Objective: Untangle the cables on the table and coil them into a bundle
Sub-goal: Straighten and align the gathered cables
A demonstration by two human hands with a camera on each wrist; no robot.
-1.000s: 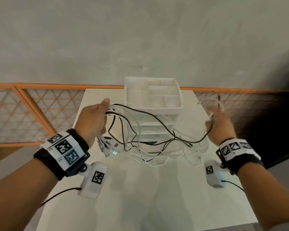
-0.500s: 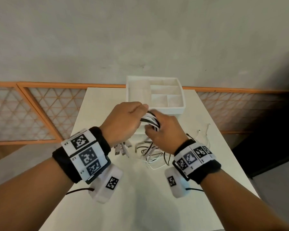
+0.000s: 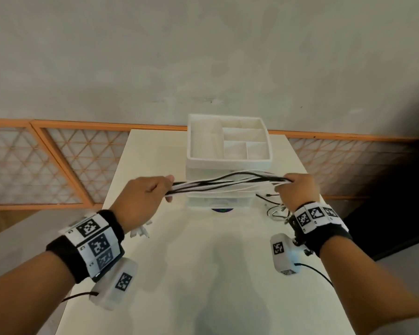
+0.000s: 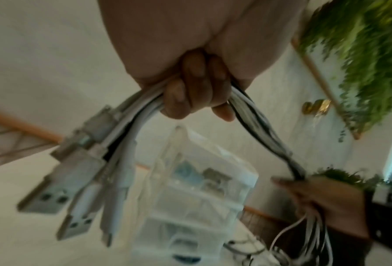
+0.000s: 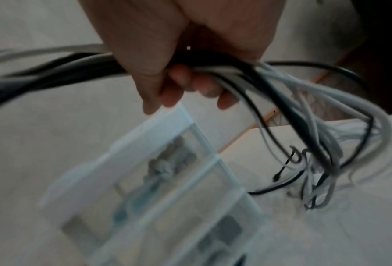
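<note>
A bunch of white and black cables (image 3: 228, 183) stretches level between my two hands above the white table (image 3: 203, 274). My left hand (image 3: 145, 199) grips one end, fingers curled round the strands (image 4: 247, 108); several white USB plugs (image 4: 60, 189) hang below it. My right hand (image 3: 296, 188) grips the bunch (image 5: 99, 64) further along. Past the right hand the loose cable tails (image 5: 315, 153) droop onto the table (image 3: 276, 211).
A white drawer organiser (image 3: 228, 151) with an open compartment tray on top stands at the table's back, just behind the stretched cables. An orange-framed lattice panel (image 3: 46, 165) runs behind the table. Dark floor lies past the right edge.
Half a second ago my hands were together at the bunch. They have since moved apart, the right sliding right along the cables, pulling the bunch straight and taut.
</note>
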